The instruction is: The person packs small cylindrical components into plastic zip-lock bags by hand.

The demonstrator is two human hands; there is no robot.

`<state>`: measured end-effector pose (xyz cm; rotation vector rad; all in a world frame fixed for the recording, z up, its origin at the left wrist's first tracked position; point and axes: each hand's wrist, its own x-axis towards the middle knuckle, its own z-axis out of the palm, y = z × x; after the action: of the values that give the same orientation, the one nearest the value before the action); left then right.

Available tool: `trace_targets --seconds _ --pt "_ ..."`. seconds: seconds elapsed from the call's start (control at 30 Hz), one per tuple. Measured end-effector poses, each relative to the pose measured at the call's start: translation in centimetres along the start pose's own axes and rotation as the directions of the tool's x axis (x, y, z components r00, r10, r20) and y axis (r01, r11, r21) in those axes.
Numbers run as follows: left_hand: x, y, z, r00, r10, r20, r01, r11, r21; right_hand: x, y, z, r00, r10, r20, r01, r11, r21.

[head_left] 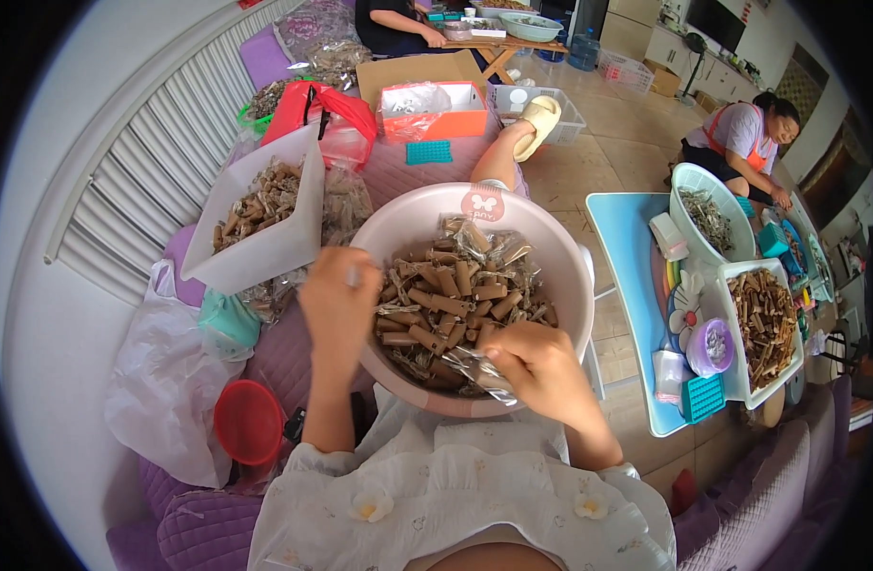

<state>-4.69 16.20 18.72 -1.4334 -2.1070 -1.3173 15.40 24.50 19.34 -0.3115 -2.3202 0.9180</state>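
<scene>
Dozens of small brown tubes [456, 290] are heaped in a pink basin [570, 276] on the lap, mid-sorting. A clear wrapper [479, 366] is pinched by the right hand [541, 366]; the left hand [337, 295], fingers curled at the rim, seems closed on something small. Pulling a tube free is judged next. A white tray [265, 252] sits far left.

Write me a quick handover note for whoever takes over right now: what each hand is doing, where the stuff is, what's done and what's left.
Left hand: at the left rim of the pink basin, fingers curled; whether it holds anything cannot be told.
Right hand: at the basin's near edge, pinching a clear wrapper.
Basin: on the lap, full of brown paper tubes mixed with clear wrappers.
Done: a white tray to the left holds a pile of tubes.
Left: most tubes in the basin are loose among the wrappers.
</scene>
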Motion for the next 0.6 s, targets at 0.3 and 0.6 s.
trace_targets --seconds 0.3,0.6 --pt "-3.1 2.8 1.9 0.95 0.133 0.282 0.083 0.765 -0.639 0.7 1.8 0.4 0.93 0.343 -0.13 -0.221 0.808 0.547" --pt "-3.5 4.3 2.3 0.92 -0.02 0.392 0.259 0.782 -0.567 0.7 1.8 0.8 0.91 0.402 -0.105 -0.169 0.588 0.791"
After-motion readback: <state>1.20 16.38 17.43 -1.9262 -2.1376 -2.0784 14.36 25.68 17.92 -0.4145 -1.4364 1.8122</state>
